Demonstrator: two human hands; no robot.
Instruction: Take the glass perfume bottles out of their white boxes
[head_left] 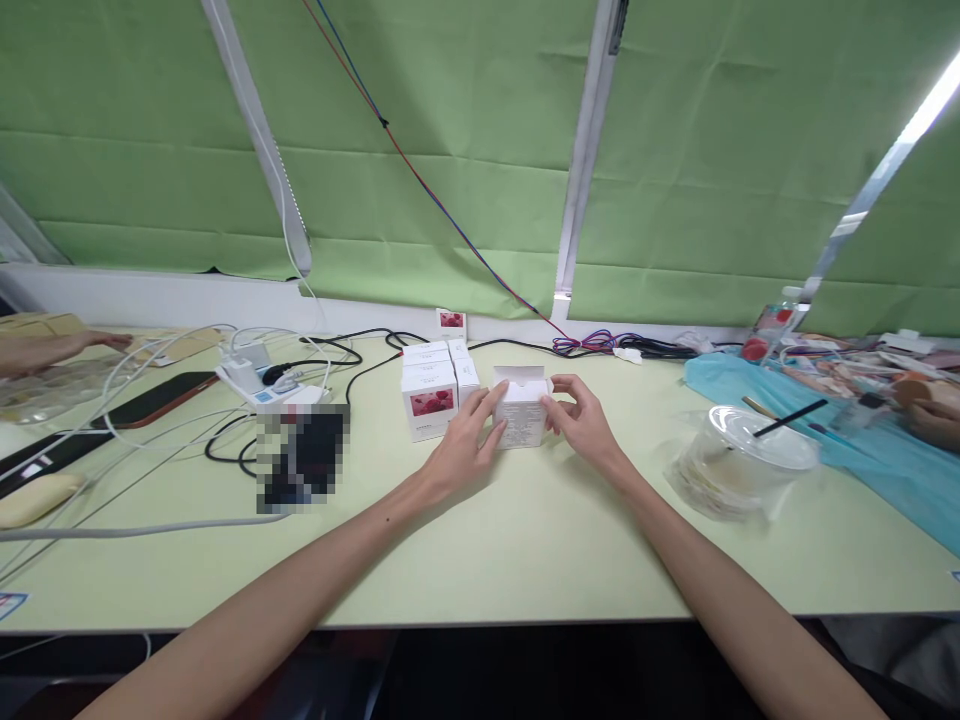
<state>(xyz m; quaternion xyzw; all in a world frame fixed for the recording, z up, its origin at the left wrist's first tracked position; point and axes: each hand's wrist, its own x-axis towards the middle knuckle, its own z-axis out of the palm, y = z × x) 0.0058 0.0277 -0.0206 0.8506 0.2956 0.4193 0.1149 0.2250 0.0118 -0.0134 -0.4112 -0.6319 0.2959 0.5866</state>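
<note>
A small white box (520, 422) with grey print stands on the pale green table, its top flap raised at the back. Its left side is held by my left hand (471, 437), thumb low on the front and a finger at the top edge. On the right side, my right hand (579, 415) grips the same box near its top corner. Several closed white boxes (429, 372) are grouped just left of my left hand; the front one bears a picture of red fruit. A further small box (451, 324) with a similar picture stands behind them against the wall.
A power strip (274, 395) with chargers and cables lies left, beside a pixelated dark item (311, 455). At right are a lidded plastic tub (757, 440) and blue plastic sheet (862, 480). Other people's hands (934, 420) show at both edges.
</note>
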